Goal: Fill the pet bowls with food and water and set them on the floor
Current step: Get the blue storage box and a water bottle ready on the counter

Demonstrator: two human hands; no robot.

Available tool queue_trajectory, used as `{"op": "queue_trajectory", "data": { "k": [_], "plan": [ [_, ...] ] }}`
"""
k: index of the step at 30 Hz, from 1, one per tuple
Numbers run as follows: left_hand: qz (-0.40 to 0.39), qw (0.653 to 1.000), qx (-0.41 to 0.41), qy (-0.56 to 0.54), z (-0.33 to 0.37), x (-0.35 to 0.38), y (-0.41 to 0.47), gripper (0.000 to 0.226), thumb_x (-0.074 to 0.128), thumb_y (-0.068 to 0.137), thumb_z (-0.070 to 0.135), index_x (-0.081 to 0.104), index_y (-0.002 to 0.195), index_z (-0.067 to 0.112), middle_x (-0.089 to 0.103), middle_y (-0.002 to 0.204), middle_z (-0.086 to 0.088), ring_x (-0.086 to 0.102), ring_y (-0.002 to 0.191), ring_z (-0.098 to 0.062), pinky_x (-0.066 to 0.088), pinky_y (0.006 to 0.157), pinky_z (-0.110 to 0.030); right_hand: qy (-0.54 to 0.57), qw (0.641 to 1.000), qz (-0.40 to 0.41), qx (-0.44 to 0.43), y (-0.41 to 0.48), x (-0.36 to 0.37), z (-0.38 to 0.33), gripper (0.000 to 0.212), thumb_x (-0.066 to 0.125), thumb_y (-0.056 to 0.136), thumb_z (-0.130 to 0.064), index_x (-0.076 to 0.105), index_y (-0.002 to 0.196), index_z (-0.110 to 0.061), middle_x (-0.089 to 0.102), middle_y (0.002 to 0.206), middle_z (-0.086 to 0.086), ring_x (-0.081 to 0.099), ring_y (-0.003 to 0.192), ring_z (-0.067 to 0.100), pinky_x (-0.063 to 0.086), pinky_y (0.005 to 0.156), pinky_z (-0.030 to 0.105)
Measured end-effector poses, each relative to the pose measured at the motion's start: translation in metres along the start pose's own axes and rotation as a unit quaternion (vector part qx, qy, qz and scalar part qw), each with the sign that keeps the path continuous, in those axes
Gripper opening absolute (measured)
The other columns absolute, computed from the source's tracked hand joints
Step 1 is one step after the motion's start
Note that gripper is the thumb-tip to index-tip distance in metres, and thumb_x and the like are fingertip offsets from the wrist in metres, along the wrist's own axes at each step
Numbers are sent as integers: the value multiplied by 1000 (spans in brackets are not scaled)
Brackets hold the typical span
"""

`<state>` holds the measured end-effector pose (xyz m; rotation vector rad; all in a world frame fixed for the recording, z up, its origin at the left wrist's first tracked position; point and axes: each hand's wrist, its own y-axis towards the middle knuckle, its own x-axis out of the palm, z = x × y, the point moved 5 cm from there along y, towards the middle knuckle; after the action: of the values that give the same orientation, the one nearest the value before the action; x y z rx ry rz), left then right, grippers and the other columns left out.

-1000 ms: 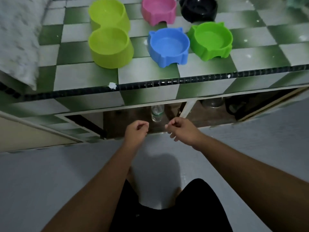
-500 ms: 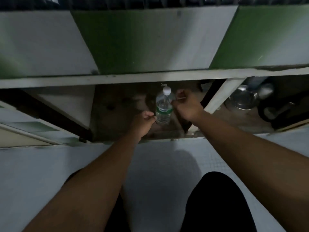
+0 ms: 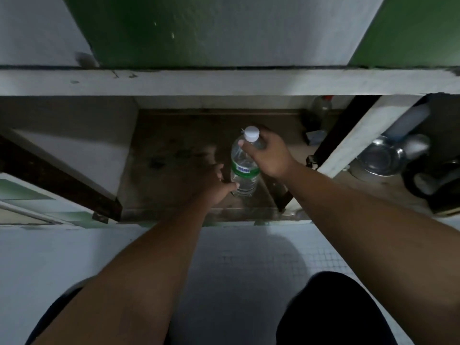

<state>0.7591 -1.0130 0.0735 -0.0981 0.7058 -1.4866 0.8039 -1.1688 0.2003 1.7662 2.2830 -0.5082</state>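
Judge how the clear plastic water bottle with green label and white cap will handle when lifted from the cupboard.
The clear plastic water bottle seems to hold water, so probably heavy for its size. Thin walls likely dent when squeezed; the right hand gripping its shoulder below the white cap seems secure. Tall and narrow, it may tip if nudged.

Both arms are bare: the left forearm [image 3: 139,265] and the right forearm [image 3: 361,215] show uncovered from the near edge to the wrists. The left grip [image 3: 211,181] and right grip [image 3: 270,155] are bare hands too. Plain black cloth covers the legs, a broad rounded patch [image 3: 336,312] at near right, a narrower strip [image 3: 58,306] at near left.
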Motion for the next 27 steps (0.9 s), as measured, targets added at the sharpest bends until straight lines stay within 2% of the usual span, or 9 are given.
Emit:
{"op": "queue_trajectory", "data": {
  "k": [2, 4, 6, 8, 12, 15, 17, 21, 27],
  "plan": [
    [-24, 999, 20, -13, -23, 10, 41, 129, 98, 51, 48, 30, 158, 24, 50, 155, -2, 53, 137, -21, 47, 111, -50, 13, 1000, -13, -11, 2, -2, 3, 24, 72, 93, -28, 70, 112, -14, 75, 108, 5, 72, 101, 18, 56, 97, 46],
    [-41, 999, 34, 0, -17, 12, 47, 133, 100, 39, 57, 36, 151, 24, 54, 151, 1, 56, 134, -19, 49, 110, -49, 32, 999, -23, -21, 4, -3, 3, 23, 72, 93, -23, 70, 111, -10, 76, 107, 9, 72, 101, 20, 57, 96, 44],
    [-61, 996, 70, -1, 12, 12, 23, 91, 101, 58, 27, 47, 131, 22, 61, 137, 4, 61, 123, -15, 51, 106, -38, 54, 998, -29, -27, 5, -3, 5, 22, 73, 93, -19, 71, 111, -7, 76, 108, 12, 73, 101, 23, 58, 95, 42],
    [-89, 989, 115, -20, 23, 21, 18, 74, 91, 67, -4, 52, 122, 28, 65, 126, 4, 65, 113, -9, 53, 95, -23, 76, 996, -34, -26, 5, -3, 8, 24, 72, 92, -14, 70, 113, -2, 75, 110, 15, 73, 101, 24, 59, 92, 38],
    [-102, 979, 139, -108, 11, 33, 28, 71, 87, 65, -14, 60, 119, 24, 71, 122, -5, 71, 111, -9, 55, 101, -38, 131, 991, -25, -18, 7, -3, 19, 28, 72, 92, -10, 68, 116, 3, 74, 111, 17, 73, 103, 30, 58, 94, 42],
    [-80, 980, 132, -125, 3, 34, 34, 69, 92, 60, -7, 65, 117, 20, 73, 122, -13, 71, 114, -22, 55, 102, -47, 148, 989, -16, -17, 5, -3, 24, 29, 72, 92, -14, 68, 117, 0, 74, 112, 16, 72, 105, 30, 57, 97, 48],
    [-77, 980, 119, -140, -2, 35, 35, 74, 98, 57, 5, 63, 120, 19, 74, 121, -8, 71, 114, -21, 55, 103, -50, 146, 989, -10, -20, 1, -2, 25, 28, 72, 93, -16, 68, 117, -4, 74, 112, 13, 72, 106, 27, 56, 97, 51],
    [-58, 985, 96, -132, -26, 35, 46, 110, 105, 35, 47, 59, 130, 17, 74, 123, -3, 71, 114, -20, 56, 101, -53, 141, 989, -3, -35, -7, 2, 17, 26, 71, 93, -15, 68, 117, -5, 74, 112, 13, 71, 106, 28, 56, 97, 50],
    [-57, 986, 75, -140, 1, 16, -14, 99, 103, 37, 41, 64, 125, 16, 77, 116, -3, 74, 108, -20, 57, 99, -51, 165, 986, -6, -16, -34, -3, -17, 25, 69, 95, -13, 67, 118, -2, 74, 111, 14, 72, 104, 29, 59, 93, 43]
  ]
}}
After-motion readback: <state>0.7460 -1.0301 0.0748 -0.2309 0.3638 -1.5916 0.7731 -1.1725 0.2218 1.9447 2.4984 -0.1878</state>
